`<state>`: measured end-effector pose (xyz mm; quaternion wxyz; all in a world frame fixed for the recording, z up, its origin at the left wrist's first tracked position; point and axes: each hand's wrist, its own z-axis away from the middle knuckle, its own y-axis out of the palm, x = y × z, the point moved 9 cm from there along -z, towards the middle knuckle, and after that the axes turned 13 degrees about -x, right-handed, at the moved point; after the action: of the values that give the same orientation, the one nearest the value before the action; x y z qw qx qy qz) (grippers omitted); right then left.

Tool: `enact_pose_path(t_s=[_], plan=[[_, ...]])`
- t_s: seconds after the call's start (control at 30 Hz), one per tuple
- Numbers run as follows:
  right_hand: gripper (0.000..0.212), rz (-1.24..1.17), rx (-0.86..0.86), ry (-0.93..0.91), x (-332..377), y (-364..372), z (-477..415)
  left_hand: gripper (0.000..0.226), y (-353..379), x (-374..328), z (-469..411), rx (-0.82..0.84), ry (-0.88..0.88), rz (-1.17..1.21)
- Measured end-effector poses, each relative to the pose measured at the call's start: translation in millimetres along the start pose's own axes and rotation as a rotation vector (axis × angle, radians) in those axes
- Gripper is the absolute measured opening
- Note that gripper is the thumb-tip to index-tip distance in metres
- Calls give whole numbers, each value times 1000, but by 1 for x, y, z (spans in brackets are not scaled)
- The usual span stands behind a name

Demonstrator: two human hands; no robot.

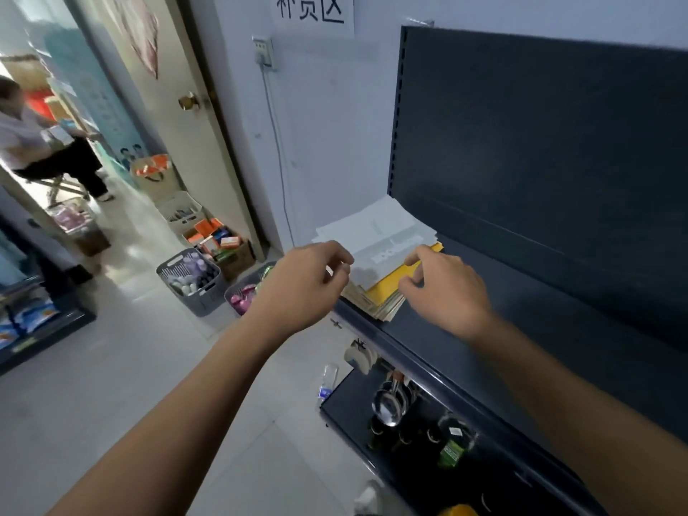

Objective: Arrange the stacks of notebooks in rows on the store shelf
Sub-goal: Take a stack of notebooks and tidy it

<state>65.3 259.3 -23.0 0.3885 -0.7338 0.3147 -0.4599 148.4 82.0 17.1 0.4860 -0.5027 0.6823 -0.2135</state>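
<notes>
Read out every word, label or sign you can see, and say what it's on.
"补货区": white paper sign on the wall, character tops cut off by the frame.
Print on the white sheets atop the notebook stack: too blurred.
Green label on an item on the lower shelf: too small.
Orange boxes on the floor: blurred.

Pale wall [335,124] with paper sign [314,11]; open door [175,143]; light tiled floor [111,385]; grey baskets [203,297].
</notes>
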Motion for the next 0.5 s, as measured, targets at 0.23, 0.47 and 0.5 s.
enact_pose_path(t_s=[0.23,0.47,0.5], plan=[[29,31,88,122,-17,35,-50,22,27,29,-82,101,49,-8],[33,69,113,307,-38,52,-61,31,81,49,-136,244,156,-92],[33,43,130,358,-40,57,-61,36,89,54,-142,267,167,-138]])
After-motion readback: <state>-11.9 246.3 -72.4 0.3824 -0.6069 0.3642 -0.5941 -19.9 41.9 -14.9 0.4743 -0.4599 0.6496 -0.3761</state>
